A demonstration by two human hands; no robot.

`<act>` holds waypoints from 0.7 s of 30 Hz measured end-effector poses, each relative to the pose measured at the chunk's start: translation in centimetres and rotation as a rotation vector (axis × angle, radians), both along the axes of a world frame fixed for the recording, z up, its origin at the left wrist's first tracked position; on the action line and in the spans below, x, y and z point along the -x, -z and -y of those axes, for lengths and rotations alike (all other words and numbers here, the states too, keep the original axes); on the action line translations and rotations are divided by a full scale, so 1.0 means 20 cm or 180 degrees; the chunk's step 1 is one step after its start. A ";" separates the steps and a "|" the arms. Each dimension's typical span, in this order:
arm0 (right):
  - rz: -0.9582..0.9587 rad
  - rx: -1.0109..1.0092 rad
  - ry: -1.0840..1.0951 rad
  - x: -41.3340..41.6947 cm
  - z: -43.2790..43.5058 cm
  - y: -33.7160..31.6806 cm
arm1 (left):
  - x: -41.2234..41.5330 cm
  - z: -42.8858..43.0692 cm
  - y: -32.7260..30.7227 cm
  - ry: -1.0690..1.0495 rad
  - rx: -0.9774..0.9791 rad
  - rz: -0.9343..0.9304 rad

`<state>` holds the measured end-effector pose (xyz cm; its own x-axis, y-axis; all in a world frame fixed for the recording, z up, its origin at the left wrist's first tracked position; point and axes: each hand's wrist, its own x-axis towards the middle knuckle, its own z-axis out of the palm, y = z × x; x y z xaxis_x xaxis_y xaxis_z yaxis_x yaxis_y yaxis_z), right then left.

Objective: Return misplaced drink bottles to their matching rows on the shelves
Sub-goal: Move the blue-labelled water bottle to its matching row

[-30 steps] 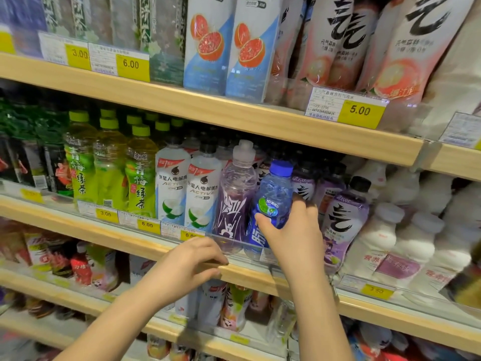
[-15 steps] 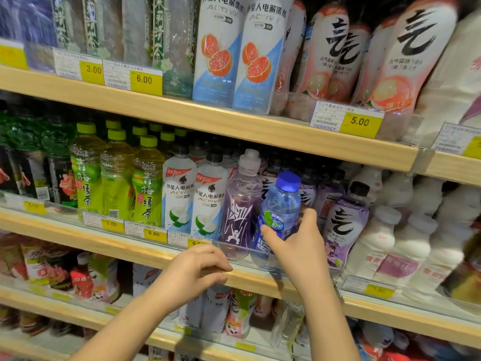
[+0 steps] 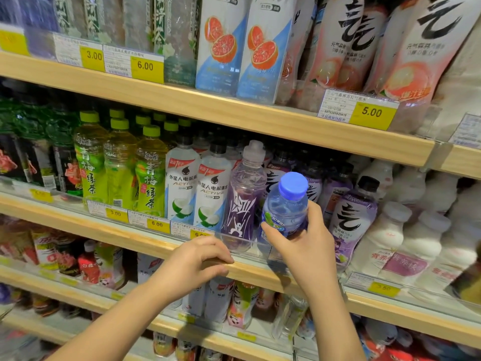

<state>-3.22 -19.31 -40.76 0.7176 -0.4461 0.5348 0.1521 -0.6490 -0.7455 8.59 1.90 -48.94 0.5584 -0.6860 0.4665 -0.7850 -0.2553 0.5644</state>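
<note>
**Step in hand.** You are at the pick-up stage with one misplaced item. The blue-capped bottle (image 3: 285, 209) stands at the front of the middle shelf (image 3: 78, 222). It sits between the purple sports-cap bottle (image 3: 244, 199) and the black-capped purple-label bottles (image 3: 354, 217), and it matches neither row. It leans slightly off upright. Your hand hides its base, so I cannot tell whether it is clear of the shelf.

**Right hand** (image 3: 304, 246). It is grasping the bottle round the lower body. The thumb lies across the green patch on the label, and the fingers (image 3: 315, 213) are curled round the far side. This is a full wrap, not a fingertip pinch.

**Left hand** (image 3: 197, 259). Its fingers (image 3: 220, 259) are bent over the wooden front edge of the same shelf and rest on it. It holds no bottle and appears to be steadying you.

**Next move, as judged.**
- Lift the bottle straight up and toward you, over the clear front rail (image 3: 242, 246).
- Both neighbouring bottles stand very close, so a sideways pull risks tipping them.
- Then find the matching row. I cannot make out a row of blue-capped bottles in this view, so you will likely have to search beyond it.
</note>
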 end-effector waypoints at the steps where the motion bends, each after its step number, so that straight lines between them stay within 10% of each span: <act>1: 0.0093 -0.0066 -0.0048 0.01 0.00 -0.01 | 0.00 0.00 0.00 0.0000 -0.0022 0.0031; 21: 0.0389 -0.0638 -0.0686 -0.07 -0.56 -0.12 | -0.30 -0.74 -0.06 -0.0470 -0.0888 0.0473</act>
